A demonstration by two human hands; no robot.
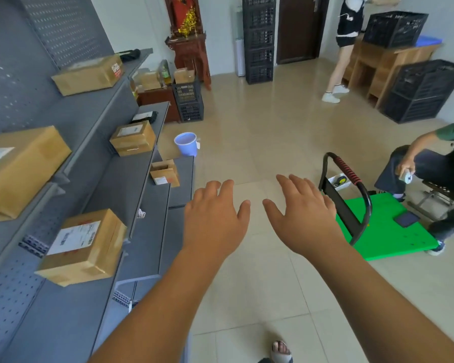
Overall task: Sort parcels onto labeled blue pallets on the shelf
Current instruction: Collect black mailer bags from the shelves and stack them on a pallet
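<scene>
Head view. Two bare forearms extend forward, palms down, above the tiled floor [247, 132]. The left hand [215, 218] has its fingers spread and relaxed and holds nothing; the right hand [304, 218] is likewise splayed and empty. The hands lie near each other, thumbs inward, not touching.

The grey metal shelf [63, 323], with a perforated back panel, fills the left side in stepped tiers. Five cardboard parcels rest on it, well apart from both hands:
- the labelled parcel [84, 247], nearest, on a lower tier, white label facing up
- the largest parcel [21, 171], at the left edge, one tier higher
- the mid-tier parcel [133, 138], farther along, white label on top
- the small parcel [165, 173], at the far end of a low tier, just beyond the left hand's fingertips in the picture
- the top-tier parcel [89, 74], highest, with a red mark on its end

A green cart [393, 231] with a black handle [351, 184] stands on the floor just right of the right hand; a dark flat item [406, 219] lies on its deck. A seated person [430, 166] is beside the cart, and a standing person [349, 35] is at the far wall by a wooden tabletop [393, 56] bearing a black crate [395, 28]. A blue bucket [186, 144] stands past the shelf end. A sandalled foot [281, 351] shows at the lower edge
</scene>
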